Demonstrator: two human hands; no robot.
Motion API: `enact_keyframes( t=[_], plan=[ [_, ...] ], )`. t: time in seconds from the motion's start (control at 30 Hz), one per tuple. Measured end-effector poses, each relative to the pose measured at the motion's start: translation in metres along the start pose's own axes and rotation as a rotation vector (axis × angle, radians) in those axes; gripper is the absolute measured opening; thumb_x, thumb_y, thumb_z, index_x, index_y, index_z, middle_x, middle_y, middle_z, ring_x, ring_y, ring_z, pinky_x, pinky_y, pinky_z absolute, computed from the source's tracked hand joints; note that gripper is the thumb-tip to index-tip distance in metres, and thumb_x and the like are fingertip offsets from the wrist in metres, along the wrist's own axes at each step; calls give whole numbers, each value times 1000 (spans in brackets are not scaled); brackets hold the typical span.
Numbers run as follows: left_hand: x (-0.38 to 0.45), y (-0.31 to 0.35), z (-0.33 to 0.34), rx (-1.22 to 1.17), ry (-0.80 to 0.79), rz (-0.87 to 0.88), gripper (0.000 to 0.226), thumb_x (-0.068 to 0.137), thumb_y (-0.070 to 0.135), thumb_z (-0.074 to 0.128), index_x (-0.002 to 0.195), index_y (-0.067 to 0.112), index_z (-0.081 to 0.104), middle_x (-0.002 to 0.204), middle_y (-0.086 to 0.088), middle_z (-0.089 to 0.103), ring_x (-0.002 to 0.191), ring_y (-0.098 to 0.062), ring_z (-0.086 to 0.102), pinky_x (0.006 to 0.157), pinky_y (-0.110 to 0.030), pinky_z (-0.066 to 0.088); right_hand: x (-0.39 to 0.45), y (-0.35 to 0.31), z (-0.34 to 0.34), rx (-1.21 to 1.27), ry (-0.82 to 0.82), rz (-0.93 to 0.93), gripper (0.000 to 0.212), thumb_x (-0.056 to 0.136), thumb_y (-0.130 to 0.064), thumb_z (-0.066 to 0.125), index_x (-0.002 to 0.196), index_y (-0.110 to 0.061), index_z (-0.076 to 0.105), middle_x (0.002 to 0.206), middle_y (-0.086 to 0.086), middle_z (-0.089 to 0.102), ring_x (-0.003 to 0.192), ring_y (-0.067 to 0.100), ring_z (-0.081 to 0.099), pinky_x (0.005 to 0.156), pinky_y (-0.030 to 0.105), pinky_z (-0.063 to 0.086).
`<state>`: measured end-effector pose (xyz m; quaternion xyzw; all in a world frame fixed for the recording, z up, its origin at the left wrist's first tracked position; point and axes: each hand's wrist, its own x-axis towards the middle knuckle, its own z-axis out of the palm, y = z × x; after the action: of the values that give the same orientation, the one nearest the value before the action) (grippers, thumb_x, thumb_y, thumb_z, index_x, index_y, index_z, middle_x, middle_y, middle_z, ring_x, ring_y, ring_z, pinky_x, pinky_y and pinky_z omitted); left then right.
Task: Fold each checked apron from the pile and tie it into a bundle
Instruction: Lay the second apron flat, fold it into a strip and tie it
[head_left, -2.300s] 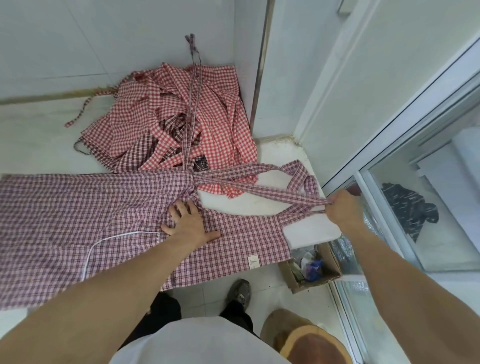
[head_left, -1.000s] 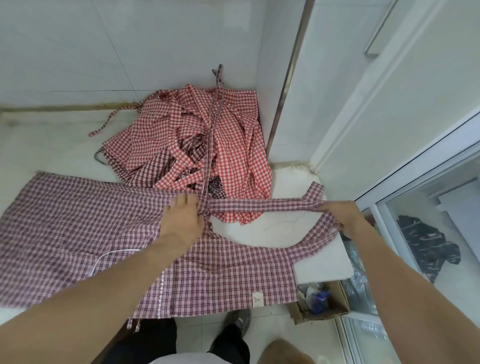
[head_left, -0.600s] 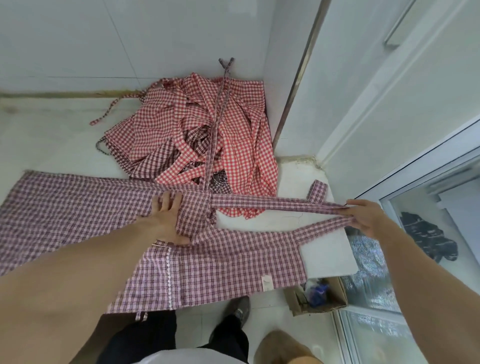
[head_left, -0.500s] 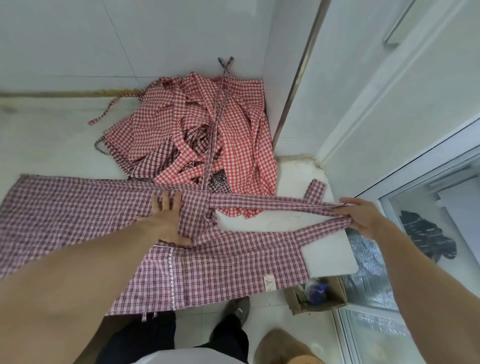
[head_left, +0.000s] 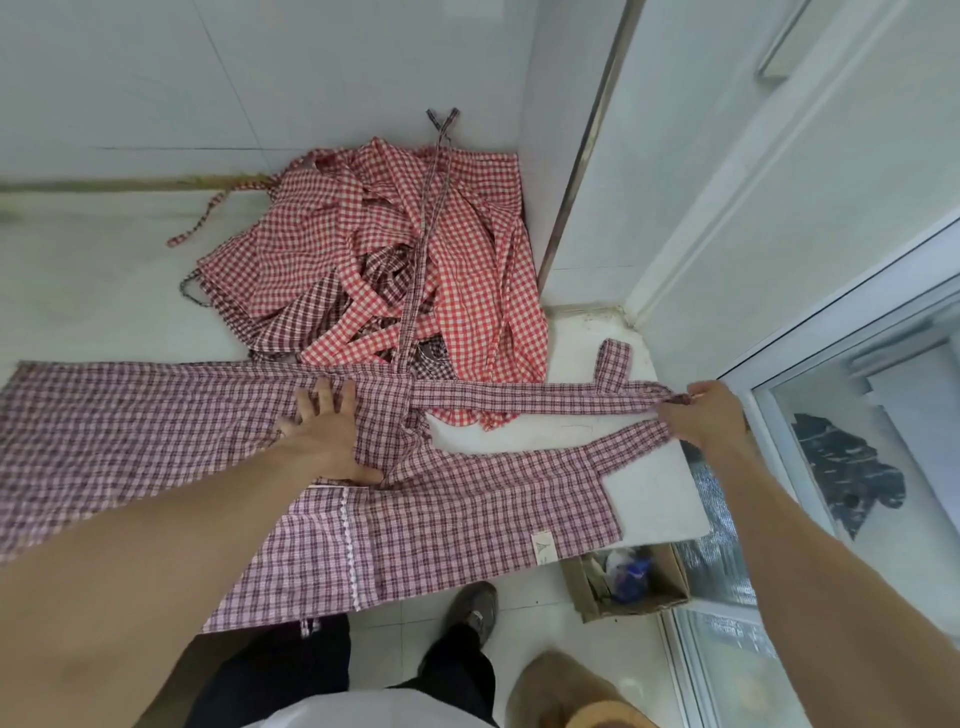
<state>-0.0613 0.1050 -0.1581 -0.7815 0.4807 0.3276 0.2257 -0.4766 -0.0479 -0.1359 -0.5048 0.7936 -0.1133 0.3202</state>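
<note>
A dark maroon checked apron (head_left: 467, 514) lies spread flat on the white counter (head_left: 660, 493), its lower edge hanging over the front. My left hand (head_left: 327, 431) presses flat on the apron near its middle, fingers straight. My right hand (head_left: 709, 410) pinches the ends of the apron's neck straps (head_left: 535, 400), which stretch taut to the right. One thin tie (head_left: 423, 249) runs up over the pile of red checked aprons (head_left: 395, 260) heaped in the back corner.
A cardboard box (head_left: 623, 582) with scraps sits on the floor below the counter's right end. A glass door (head_left: 857, 467) stands on the right, a tiled wall behind. A wooden stump (head_left: 582, 696) and my shoe (head_left: 475, 608) are below.
My left hand shifted left and now lies flat on the apron. My right hand drew the straps out to the right, pulling them straight. The view also moved slightly.
</note>
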Motion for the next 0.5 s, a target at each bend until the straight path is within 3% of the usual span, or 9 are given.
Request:
enact_keyframes(
  t=[0.07, 0.13, 0.2, 0.3, 0.33, 0.4, 0.43, 0.5],
  plan=[
    [-1, 3, 5, -41, 83, 39, 141, 69, 70, 74, 153, 16, -26, 160, -19, -28, 149, -41, -16, 119, -62, 5, -17, -5, 6, 18, 145, -183, 58, 78, -9, 74, 130, -5, 47, 132, 20, 39, 107, 36, 54, 92, 46, 51],
    [-3, 6, 18, -91, 220, 106, 128, 78, 70, 65, 154, 16, -23, 162, -18, -23, 151, -35, -14, 121, -59, 3, -54, -9, 29, 1, 268, -505, 47, 78, -2, 67, 122, -4, 52, 128, 18, 42, 111, 34, 51, 97, 43, 47],
    [-9, 12, 38, -153, 427, 172, 111, 88, 62, 58, 157, 15, -16, 164, -19, -14, 152, -33, -11, 122, -56, 2, -101, -15, 62, -4, 149, -777, 33, 83, -4, 66, 115, -6, 60, 123, 11, 49, 115, 26, 50, 99, 38, 46],
    [-22, 26, 66, -191, 689, 181, 82, 96, 44, 55, 156, 10, 11, 162, -22, 12, 151, -38, 7, 123, -56, 7, -151, -19, 112, -73, -186, -963, 33, 93, -19, 63, 126, -12, 60, 139, 4, 48, 118, 19, 53, 98, 32, 49],
    [-24, 31, 73, -198, 701, 176, 74, 97, 40, 53, 154, 9, 18, 161, -22, 17, 150, -39, 12, 122, -57, 9, -160, -16, 127, -105, -299, -976, 40, 96, -24, 60, 135, -15, 55, 149, 3, 42, 127, 21, 49, 105, 30, 44],
    [-27, 38, 80, -173, 574, 170, 67, 102, 40, 39, 157, 11, 14, 164, -19, 9, 151, -37, 6, 123, -56, 6, -167, -7, 150, -223, -460, -995, 55, 101, -35, 52, 152, -22, 36, 163, 0, 20, 151, 20, 16, 122, 36, 22],
    [-26, 39, 81, -158, 485, 164, 67, 104, 43, 31, 159, 14, 5, 165, -17, -1, 152, -36, -2, 123, -55, 3, -167, -1, 158, -321, -471, -1012, 60, 102, -43, 45, 156, -26, 25, 166, -2, 8, 153, 18, -2, 125, 41, 11],
    [-19, 37, 75, -138, 367, 142, 69, 104, 50, 21, 158, 21, -10, 164, -15, -18, 151, -34, -15, 123, -54, -3, -162, 10, 161, -511, -409, -1013, 68, 101, -61, 28, 159, -34, 6, 166, -5, -11, 150, 16, -22, 125, 46, -3]
  ],
)
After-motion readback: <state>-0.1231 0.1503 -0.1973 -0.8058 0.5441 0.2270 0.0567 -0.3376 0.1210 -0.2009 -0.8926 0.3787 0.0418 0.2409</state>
